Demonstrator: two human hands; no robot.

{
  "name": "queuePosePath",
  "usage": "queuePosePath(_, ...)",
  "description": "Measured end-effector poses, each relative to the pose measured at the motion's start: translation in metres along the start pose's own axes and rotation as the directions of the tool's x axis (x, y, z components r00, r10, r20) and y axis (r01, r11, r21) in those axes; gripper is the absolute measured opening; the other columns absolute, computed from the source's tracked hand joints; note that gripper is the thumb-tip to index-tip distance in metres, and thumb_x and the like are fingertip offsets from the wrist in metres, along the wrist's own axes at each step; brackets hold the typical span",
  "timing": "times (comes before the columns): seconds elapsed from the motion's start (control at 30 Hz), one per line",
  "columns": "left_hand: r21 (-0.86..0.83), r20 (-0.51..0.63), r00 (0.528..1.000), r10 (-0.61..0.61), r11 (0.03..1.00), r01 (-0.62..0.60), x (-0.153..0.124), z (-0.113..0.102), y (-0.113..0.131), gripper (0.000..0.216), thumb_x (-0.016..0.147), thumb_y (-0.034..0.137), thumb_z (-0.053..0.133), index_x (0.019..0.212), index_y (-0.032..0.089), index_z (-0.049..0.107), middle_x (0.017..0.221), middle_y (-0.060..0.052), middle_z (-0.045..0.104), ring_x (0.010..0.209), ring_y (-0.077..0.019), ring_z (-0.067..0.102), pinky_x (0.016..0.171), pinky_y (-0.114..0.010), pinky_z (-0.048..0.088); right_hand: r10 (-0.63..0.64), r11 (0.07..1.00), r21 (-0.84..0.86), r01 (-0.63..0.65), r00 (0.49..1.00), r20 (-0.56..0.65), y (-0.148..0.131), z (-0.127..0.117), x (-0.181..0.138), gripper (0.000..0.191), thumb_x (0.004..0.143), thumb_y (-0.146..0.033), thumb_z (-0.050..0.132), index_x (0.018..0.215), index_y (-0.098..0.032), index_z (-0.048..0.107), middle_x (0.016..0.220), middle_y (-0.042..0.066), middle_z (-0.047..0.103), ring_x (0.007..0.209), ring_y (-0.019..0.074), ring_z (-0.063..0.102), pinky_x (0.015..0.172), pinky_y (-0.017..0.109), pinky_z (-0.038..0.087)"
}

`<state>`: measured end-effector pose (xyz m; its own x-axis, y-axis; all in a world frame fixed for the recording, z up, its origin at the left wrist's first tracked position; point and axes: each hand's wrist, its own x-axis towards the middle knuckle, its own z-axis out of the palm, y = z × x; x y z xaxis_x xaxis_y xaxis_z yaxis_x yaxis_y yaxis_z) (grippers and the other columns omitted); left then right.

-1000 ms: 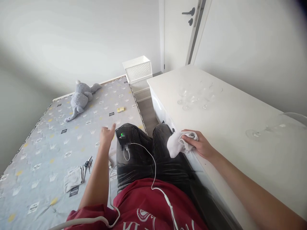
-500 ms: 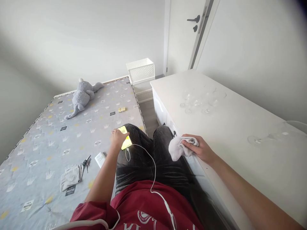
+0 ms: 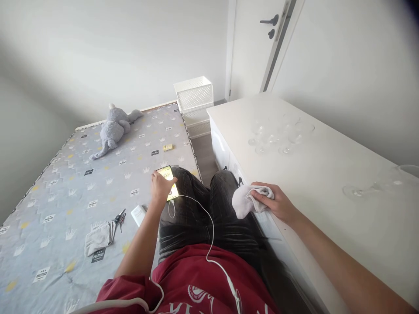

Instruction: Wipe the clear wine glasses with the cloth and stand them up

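Note:
My left hand (image 3: 161, 186) grips a smartphone (image 3: 172, 190) by its sides over my left thigh. Its lit screen is yellow and white, and a white cable (image 3: 196, 200) is plugged into its lower end. At the edge of the white cabinet, my right hand (image 3: 278, 203) is closed on a bunched white cloth (image 3: 244, 201), thumb on top. Part of the cloth hangs past the cabinet edge. Several clear stemmed glasses (image 3: 285, 150) stand on the cabinet top beyond this hand, and another glass (image 3: 355, 192) lies on its side farther right.
On the bed (image 3: 65, 174) are a grey plush toy (image 3: 114, 126), a small yellow box (image 3: 167, 147), a white power bank (image 3: 138, 213), a folded grey cloth (image 3: 99, 238) and keys (image 3: 119, 218). White baskets (image 3: 194, 96) stand between bed and cabinet (image 3: 314, 209), near a door (image 3: 250, 48).
The phone's screen has gone from bright yellow-green to a paler picture with text. My view has shifted slightly. Both hands keep their holds.

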<state>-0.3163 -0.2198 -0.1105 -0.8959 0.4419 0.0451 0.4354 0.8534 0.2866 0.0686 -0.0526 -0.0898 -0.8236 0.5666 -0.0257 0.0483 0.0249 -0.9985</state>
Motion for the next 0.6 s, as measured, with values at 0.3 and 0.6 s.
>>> queuePosePath(0.3, -0.08, -0.12, 0.985, 0.125, 0.988, -0.135, -0.014, -0.01, 0.004, 0.067, 0.087, 0.045, 0.07, 0.146, 0.025, 0.046, 0.127, -0.018, 0.06, 0.089, -0.0324, 0.069, 0.071, -0.039, 0.053, 0.0, 0.999, -0.039, -0.001, 1.0, -0.015, 0.003, 0.0, 0.001, 0.04, 0.098, -0.052, 0.065, 0.078, -0.019, 0.058, 0.075, 0.001, 0.049, 0.071, 0.0157, 0.044, 0.065, 0.032, 0.034)
queuePosePath(0.6, -0.016, -0.061, 0.981, 0.186, 0.982, -0.187, -0.011, -0.001, 0.005, 0.056, 0.092, 0.041, 0.064, 0.145, 0.028, 0.052, 0.134, -0.018, 0.056, 0.096, -0.0334, 0.067, 0.078, -0.041, 0.052, 0.014, 0.999, -0.046, -0.015, 1.0, -0.025, 0.001, 0.001, 0.0, 0.041, 0.097, -0.054, 0.065, 0.076, -0.019, 0.057, 0.073, 0.002, 0.048, 0.07, 0.0155, 0.044, 0.063, 0.031, 0.035)
